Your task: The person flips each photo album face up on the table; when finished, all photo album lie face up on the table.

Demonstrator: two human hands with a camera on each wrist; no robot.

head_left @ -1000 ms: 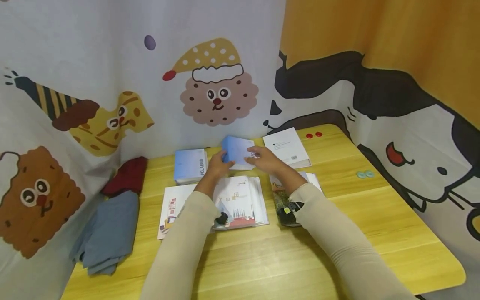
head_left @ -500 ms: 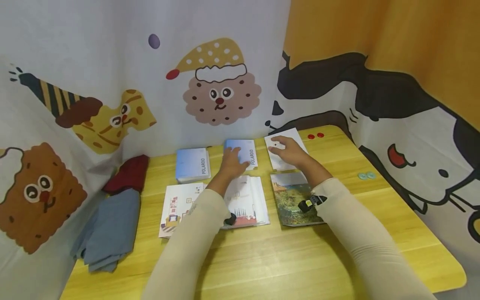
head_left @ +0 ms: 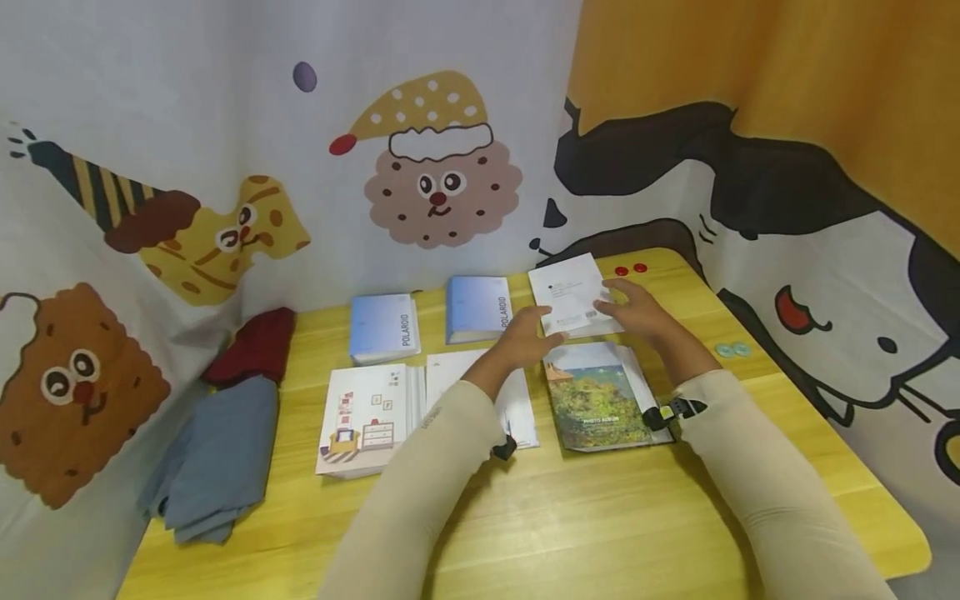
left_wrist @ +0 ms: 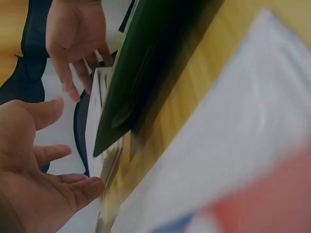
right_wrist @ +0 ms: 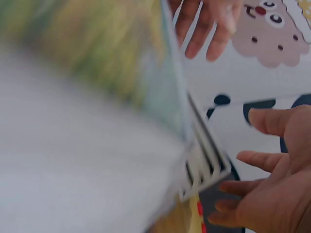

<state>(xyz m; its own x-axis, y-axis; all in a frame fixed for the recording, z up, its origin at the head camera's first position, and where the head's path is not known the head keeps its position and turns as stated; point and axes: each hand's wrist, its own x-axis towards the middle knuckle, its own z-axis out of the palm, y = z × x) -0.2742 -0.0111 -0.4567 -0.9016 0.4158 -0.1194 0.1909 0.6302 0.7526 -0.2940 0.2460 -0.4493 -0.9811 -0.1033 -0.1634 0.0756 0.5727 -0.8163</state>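
Note:
A thick white book [head_left: 570, 292], small print and a barcode on its upper face, lies at the back right of the table. My left hand [head_left: 522, 335] is at its lower left corner, thumb and fingers spread. On the opposite side, my right hand [head_left: 637, 310] has its fingertips right at the book's right edge. Both wrist views show the left hand [left_wrist: 46, 170] and the right hand [right_wrist: 277, 170] with fingers apart around the book's layered edge [right_wrist: 206, 160]. Below the hands lies a photo album [head_left: 600, 400] with a landscape cover.
Two blue POLAROID albums [head_left: 381, 325] stand at the back. In front are a white illustrated album [head_left: 363, 421] and another white album [head_left: 517, 408], partly behind the left arm. Grey cloth [head_left: 221, 458] and dark red cloth [head_left: 251, 346] lie left; red buttons [head_left: 631, 269] and green buttons [head_left: 732, 349] right.
Both hands have left the middle blue POLAROID album, which now lies flat beside the other one. They have moved right to the white book, the left hand following the right.

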